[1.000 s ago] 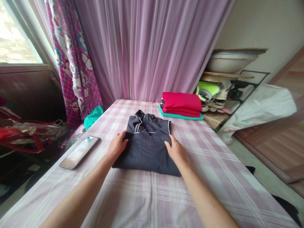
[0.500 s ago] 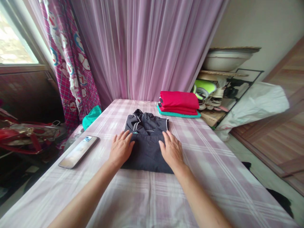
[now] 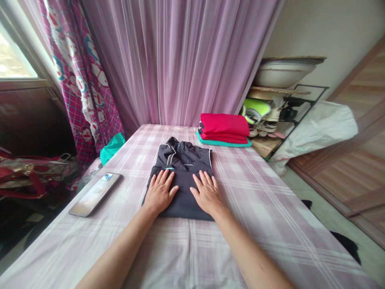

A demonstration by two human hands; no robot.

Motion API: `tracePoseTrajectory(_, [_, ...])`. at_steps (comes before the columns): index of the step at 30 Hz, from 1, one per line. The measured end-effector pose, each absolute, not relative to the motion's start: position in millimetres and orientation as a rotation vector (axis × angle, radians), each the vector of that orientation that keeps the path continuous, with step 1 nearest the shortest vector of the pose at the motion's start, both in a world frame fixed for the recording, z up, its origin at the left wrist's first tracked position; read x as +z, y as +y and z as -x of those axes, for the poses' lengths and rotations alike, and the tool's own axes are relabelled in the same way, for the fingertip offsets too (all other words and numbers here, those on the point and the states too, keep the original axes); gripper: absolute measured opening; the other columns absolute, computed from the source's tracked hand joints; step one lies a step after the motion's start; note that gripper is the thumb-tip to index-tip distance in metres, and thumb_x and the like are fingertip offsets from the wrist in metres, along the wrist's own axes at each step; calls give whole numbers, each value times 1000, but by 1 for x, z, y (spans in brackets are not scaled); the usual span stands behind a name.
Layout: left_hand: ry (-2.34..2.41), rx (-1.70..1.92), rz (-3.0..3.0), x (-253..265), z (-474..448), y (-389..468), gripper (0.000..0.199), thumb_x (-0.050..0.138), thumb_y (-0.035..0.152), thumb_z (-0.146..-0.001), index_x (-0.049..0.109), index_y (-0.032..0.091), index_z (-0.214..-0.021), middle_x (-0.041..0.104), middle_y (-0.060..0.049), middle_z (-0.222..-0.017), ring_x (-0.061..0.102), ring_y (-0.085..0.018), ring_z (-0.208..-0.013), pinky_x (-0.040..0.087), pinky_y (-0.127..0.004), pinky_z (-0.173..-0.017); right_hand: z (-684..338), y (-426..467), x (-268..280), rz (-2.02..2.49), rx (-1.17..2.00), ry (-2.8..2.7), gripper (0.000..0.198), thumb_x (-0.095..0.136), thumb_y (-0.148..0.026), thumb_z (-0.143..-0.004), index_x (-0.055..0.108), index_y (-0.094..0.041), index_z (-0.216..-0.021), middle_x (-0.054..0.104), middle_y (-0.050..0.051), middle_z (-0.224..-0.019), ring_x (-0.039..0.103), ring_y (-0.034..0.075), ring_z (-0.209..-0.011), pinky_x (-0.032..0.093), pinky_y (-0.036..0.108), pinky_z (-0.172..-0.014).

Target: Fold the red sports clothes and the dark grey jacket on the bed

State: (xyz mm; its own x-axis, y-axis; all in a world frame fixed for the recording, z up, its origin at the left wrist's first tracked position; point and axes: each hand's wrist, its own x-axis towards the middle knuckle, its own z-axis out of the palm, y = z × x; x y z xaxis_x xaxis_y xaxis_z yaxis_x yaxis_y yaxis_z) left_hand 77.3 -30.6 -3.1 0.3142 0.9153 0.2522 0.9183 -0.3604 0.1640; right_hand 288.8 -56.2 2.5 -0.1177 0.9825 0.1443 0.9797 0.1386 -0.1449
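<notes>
A folded black jacket (image 3: 183, 196) with white piping lies on the table, its collar and zip at the far end. My left hand (image 3: 161, 190) rests flat on the left part of the folded lower half, fingers spread. On the right part lies my right hand (image 3: 207, 192), also flat with its fingers apart. Both palms press on the cloth and hold nothing. Beyond the jacket, to the right, sits a stack of folded red clothing (image 3: 224, 126) on top of a folded teal cloth (image 3: 224, 142).
The table wears a checked pink-and-white cloth (image 3: 264, 216). A phone (image 3: 96, 194) lies near its left edge. A teal bag or cloth (image 3: 112, 148) hangs beside that edge. Behind are purple curtains (image 3: 180, 60); at right stands a shoe rack (image 3: 296, 120) with a basin (image 3: 284, 74) on top.
Both hands have moved inward from the jacket's sides onto the top of its folded lower half. The view has shifted slightly.
</notes>
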Motion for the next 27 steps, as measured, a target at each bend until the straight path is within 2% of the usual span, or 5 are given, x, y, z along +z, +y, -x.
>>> tracePoseTrajectory(9, [-1900, -454, 2628, -20, -35, -17, 65, 34, 57, -97, 32, 25, -153, 29, -9, -162, 22, -28, -150, 22, -54, -119, -307, -58, -2, 2026, 86, -2167, 57, 36, -47, -100, 36, -27, -153, 23, 10, -163, 22, 27, -149, 23, 50, -115])
tracePoseTrajectory(15, [-1855, -498, 2656, -20, -26, -23, 62, 31, 55, -98, 35, 25, -152, 31, -8, -161, 23, -26, -150, 23, -51, -119, -316, -61, -10, 1979, 110, -2165, 56, 37, -44, -99, 37, -25, -152, 24, 10, -163, 22, 25, -149, 26, 47, -115])
tracePoseTrajectory(23, [-1959, -537, 2557, -12, 3, -54, 55, 28, 46, -100, 44, 22, -147, 42, -10, -155, 36, -24, -144, 29, -48, -118, -343, -80, -22, 1782, 29, -2054, 49, 33, -33, -99, 53, -18, -141, 42, 12, -155, 43, 21, -139, 34, 39, -112])
tracePoseTrajectory(25, [-1967, -671, 2456, -7, -7, -67, 53, 28, 43, -100, 47, 21, -145, 45, -10, -153, 38, -25, -144, 28, -49, -118, -337, -89, -19, 1753, -41, -1987, 48, 33, -32, -98, 56, -17, -138, 46, 13, -152, 43, 24, -138, 33, 43, -113])
tracePoseTrajectory(27, [-1830, -756, 2468, -3, -24, -79, 51, 30, 43, -100, 50, 23, -143, 49, -9, -151, 38, -25, -143, 25, -51, -119, -325, -99, -13, 1688, -120, -2010, 48, 35, -31, -98, 55, -18, -139, 46, 12, -152, 38, 25, -142, 26, 48, -117])
